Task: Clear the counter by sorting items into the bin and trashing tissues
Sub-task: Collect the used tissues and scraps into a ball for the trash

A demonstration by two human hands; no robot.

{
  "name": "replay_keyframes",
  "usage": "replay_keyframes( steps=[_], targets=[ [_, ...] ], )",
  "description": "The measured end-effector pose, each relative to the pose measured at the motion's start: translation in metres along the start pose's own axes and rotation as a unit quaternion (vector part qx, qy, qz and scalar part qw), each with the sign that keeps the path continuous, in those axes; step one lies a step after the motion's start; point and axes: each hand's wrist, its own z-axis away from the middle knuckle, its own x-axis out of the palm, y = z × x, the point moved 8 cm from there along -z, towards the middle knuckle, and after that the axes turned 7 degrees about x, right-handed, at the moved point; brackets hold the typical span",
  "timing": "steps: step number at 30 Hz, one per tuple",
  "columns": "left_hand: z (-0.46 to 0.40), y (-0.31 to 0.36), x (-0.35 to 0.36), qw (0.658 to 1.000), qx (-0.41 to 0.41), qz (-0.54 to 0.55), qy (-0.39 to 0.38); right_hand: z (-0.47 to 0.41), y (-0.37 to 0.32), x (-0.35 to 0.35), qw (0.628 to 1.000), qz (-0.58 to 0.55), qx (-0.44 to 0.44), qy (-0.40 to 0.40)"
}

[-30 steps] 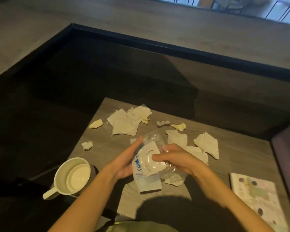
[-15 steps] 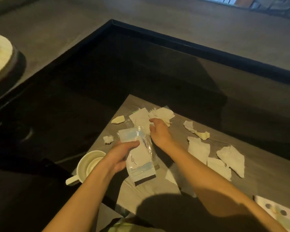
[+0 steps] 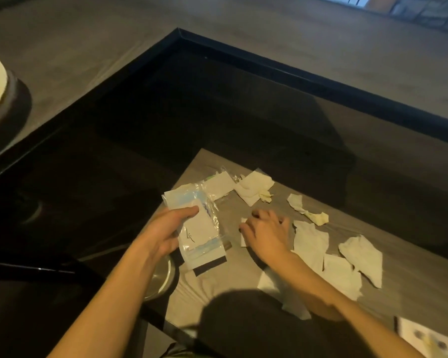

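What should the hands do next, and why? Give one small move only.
Probably close the right hand on the small white paper scrap under its fingers and lift it. The left hand already grips the plastic-wrapped packets, so only the right is free, and torn tissues lie beside it on the counter.

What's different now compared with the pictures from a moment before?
The right hand let go of the plastic packet, reached to the far tissues, then came back nearer and now lies over a small white scrap. The left hand took the packet alone and holds it. The mug is now mostly hidden under the left arm. The torn tissues on the counter stayed put.
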Motion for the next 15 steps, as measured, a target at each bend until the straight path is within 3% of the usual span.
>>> replay_keyframes(
  steps=[3, 6, 9, 12, 15],
  targets=[
    [0.002, 0.0, 0.009, 1.0, -0.007, 0.008, -0.011, -0.015, -0.022, -0.016, 0.997, -0.065, -0.036, 0.033],
    [0.004, 0.002, 0.014, 0.999, -0.006, 0.021, -0.029, -0.041, -0.057, -0.017, 0.99, -0.112, -0.084, 0.006],
    [0.006, 0.004, 0.016, 0.998, -0.007, 0.026, -0.048, -0.061, -0.083, -0.006, 0.988, -0.056, -0.129, -0.06],
    [0.007, 0.005, 0.013, 0.999, -0.011, 0.023, -0.048, -0.067, -0.083, 0.009, 0.988, -0.004, -0.109, -0.109],
    [0.006, 0.005, 0.01, 0.999, -0.008, 0.019, -0.04, -0.061, -0.081, 0.008, 0.991, 0.069, -0.1, -0.053]
  ],
)
